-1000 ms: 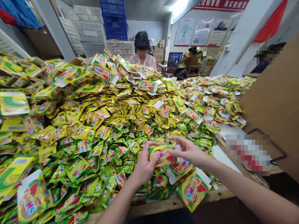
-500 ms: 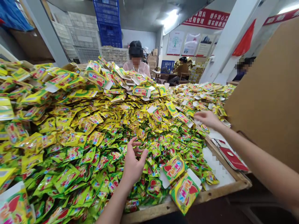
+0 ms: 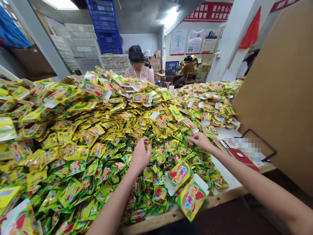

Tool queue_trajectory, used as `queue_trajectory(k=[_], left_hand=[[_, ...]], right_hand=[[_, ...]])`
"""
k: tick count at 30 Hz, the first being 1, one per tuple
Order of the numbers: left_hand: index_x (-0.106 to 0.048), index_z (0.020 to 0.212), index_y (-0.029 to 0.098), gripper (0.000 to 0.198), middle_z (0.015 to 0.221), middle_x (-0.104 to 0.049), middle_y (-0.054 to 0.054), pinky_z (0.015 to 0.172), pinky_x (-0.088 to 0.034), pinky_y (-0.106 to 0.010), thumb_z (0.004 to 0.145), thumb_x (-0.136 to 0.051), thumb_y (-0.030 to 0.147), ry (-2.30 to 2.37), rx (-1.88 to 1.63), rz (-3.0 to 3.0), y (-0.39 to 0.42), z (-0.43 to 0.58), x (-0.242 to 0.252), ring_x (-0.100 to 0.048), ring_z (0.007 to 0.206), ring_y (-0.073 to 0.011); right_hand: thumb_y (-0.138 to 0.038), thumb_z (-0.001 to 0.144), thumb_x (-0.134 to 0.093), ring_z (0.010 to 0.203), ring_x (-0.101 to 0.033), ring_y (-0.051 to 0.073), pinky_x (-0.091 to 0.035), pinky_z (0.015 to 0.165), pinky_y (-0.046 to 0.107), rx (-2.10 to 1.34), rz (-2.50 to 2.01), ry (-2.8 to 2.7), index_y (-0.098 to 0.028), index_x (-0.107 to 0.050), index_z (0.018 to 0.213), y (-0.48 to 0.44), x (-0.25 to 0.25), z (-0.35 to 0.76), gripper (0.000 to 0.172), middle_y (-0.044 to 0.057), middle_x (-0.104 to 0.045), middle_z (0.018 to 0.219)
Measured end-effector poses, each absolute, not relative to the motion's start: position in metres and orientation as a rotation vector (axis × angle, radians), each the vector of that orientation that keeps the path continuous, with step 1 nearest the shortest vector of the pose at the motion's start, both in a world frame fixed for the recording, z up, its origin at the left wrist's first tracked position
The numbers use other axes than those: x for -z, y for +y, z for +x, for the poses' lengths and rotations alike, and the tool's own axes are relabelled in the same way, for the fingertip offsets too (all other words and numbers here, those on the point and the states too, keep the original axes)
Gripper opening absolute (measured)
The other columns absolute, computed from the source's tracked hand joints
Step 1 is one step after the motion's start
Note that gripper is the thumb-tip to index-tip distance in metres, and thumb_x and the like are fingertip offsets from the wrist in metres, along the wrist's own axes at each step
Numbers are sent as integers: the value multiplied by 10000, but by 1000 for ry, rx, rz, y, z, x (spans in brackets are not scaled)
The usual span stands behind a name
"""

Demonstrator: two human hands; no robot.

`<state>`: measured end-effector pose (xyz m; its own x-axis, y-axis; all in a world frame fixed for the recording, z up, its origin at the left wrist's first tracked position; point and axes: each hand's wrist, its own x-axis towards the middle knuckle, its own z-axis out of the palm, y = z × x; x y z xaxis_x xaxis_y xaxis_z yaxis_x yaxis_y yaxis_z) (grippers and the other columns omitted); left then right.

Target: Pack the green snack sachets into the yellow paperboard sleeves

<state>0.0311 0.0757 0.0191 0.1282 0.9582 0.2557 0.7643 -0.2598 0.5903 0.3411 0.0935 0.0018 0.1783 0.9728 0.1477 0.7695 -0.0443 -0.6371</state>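
Yellow and green sachets [image 3: 97, 137] bury most of a wooden-edged counter [image 3: 181, 212] in one broad heap, highest towards the far side and thinning to a white top [image 3: 227, 173] at the near right. A large cardboard sheet [image 3: 274, 98] stands upright along the right side, with a black wire frame [image 3: 259, 143] leaning near it and a red folder [image 3: 242, 159], partly blurred, lying on the counter just below. Beyond the heap, stacked white crates [image 3: 113, 62] stand beneath a tall column of blue crates [image 3: 106, 29], and cartons [image 3: 155, 62] rise behind a seated co-worker [image 3: 137, 70] in a pale top, who faces the heap. Further back and to the right, a second co-worker [image 3: 188, 68] sits at a table beside a blue basket [image 3: 171, 68]. Posters [image 3: 187, 41] and a red banner [image 3: 207, 11] line the far wall. The left hand [image 3: 140, 156] sits over the near middle of the heap, its fingers bunched down among the sachets; whether that grip has hold of one, I cannot tell. The right hand [image 3: 200, 141] reaches in from the right, its grip open and empty, fingertips resting on the heap's edge. Two loose sachets [image 3: 192, 197] lie near the counter's front edge, just below both hands, their white card tabs showing.
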Motion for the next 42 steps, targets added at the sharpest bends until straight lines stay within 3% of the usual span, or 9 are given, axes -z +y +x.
queue_trajectory(k=[3, 9, 14, 20, 26, 31, 35, 38, 42], left_hand=[[-492, 1083, 116, 268, 1127, -558, -179, 936, -417, -417, 817, -495, 142, 1782, -702, 2151, 104, 42, -22, -525, 1111, -287], [-530, 981, 139, 321, 1141, -561, -190, 928, -384, -506, 678, -611, 70, 1889, -485, 2217, 125, 51, -15, -464, 1160, -366], [-568, 906, 142, 178, 997, -620, -159, 880, -431, -453, 755, -518, 62, 1795, -582, 2243, 123, 44, -27, -565, 1030, -304], [-607, 971, 190, 198, 893, -661, -42, 716, -508, -302, 855, -502, 312, 1467, -777, 2193, 77, 49, -53, -636, 782, -186], [-621, 856, 198, 104, 781, -664, -13, 637, -483, -262, 771, -593, 252, 1089, -1132, 1991, 36, 78, -61, -609, 691, -153], [-562, 802, 185, 78, 751, -635, -12, 628, -481, -249, 766, -592, 247, 982, -1146, 1863, 33, 101, -54, -600, 682, -144], [-531, 1016, 179, 251, 975, -613, -82, 752, -491, -332, 835, -517, 353, 1056, -995, 1973, 25, 108, -45, -600, 838, -192], [-482, 1199, 203, 575, 1156, -552, -122, 881, -446, -438, 686, -690, 361, 1050, -637, 2294, 16, 107, -34, -545, 1022, -281], [-459, 1278, 240, 676, 1144, -566, -118, 883, -439, -476, 638, -674, 205, 990, -366, 2467, 12, 108, -25, -530, 1034, -319]], right_hand=[[-207, 612, -694, 776, -639, 243, -469, 720, 340, -421, -1853, -1434, -171, -662, 651, 90, 6, 338, 62, 71, -700, 764], [-184, 562, -685, 719, -651, 205, -493, 650, 305, -632, -1694, -1215, -145, -703, 829, 78, -1, 327, 270, 80, -713, 794], [-288, 619, -647, 570, -591, 143, -457, 545, 260, -816, -1496, -1179, -152, -705, 904, 52, -20, 306, 322, 14, -673, 649], [-316, 605, -684, 569, -586, 121, -475, 571, 250, -1076, -1290, -1190, -175, -712, 862, 31, -32, 257, 295, -6, -667, 656], [-463, 597, -749, 645, -615, 131, -523, 638, 295, -1595, -933, -911, -226, -668, 861, 15, -47, 230, 364, -18, -656, 723], [-337, 511, -846, 691, -617, 126, -508, 676, 257, -1435, -975, -933, -205, -636, 887, -5, -49, 239, 451, -35, -652, 722], [-340, 488, -846, 704, -641, 162, -524, 676, 284, -1124, -1236, -905, -194, -617, 941, -17, -39, 266, 529, -1, -695, 777], [-364, 465, -852, 709, -667, 209, -545, 660, 332, -995, -1357, -795, -186, -611, 996, -31, -33, 293, 611, 39, -716, 807], [-387, 532, -822, 757, -686, 236, -551, 696, 351, -1257, -1316, -905, -158, -660, 871, -60, -32, 304, 440, 85, -734, 860]])
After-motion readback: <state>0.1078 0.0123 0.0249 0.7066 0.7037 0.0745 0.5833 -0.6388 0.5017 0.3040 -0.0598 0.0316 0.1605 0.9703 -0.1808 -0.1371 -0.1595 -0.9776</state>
